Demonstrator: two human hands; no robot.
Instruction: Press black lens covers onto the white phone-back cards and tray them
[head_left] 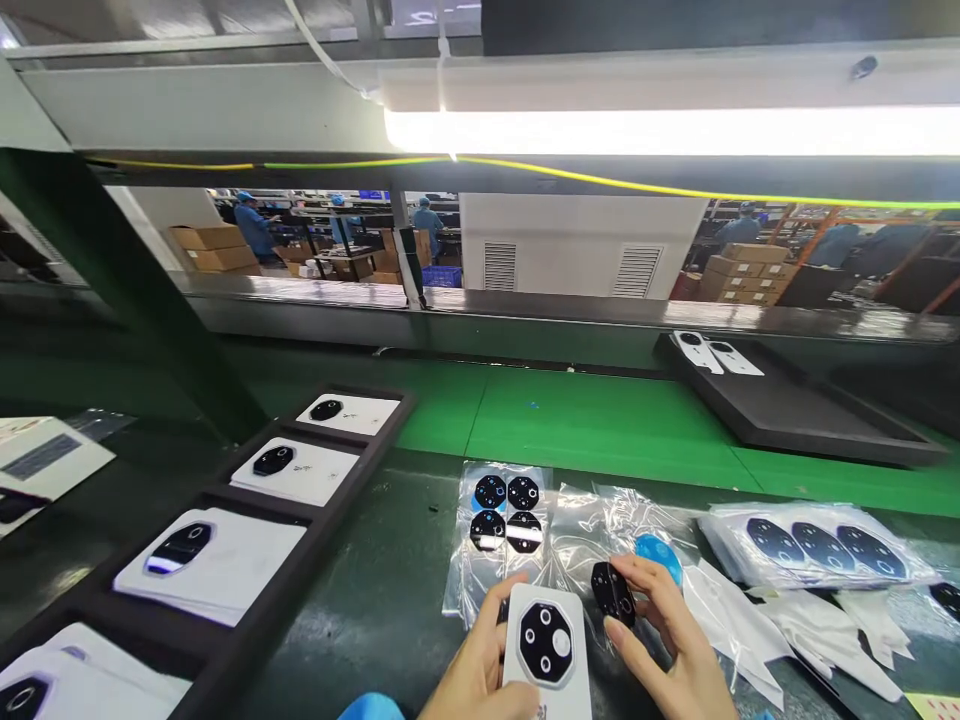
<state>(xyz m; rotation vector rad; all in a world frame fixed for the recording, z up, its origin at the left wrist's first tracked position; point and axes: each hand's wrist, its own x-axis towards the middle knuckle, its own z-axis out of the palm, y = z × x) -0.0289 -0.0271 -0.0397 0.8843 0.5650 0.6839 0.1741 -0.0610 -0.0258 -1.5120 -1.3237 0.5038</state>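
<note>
- Our left hand (476, 670) lies at bottom centre of the frame; its fingers close around the edge of a white plate (546, 602).
- A black octagonal cover (545, 642) sits on that plate, facing up.
- Our right hand (667, 640) lies just to the right; its fingers pinch a loose black cover (613, 592) in a narrow grip.
- A clear plastic bag (499, 530) of four black covers lies directly above the hands.
- A blue film disc (658, 557) lies just beside our right hand.
- A stack of film sheets (817, 545) with black covers lies at right.
- A dark tray (259, 510) of white cards runs along the left.
- A second dark tray (810, 425) with white plates stands at upper right, on the green bench surface (600, 420).
- Co-workers (255, 225) in blue stand beyond, at upper left.
</note>
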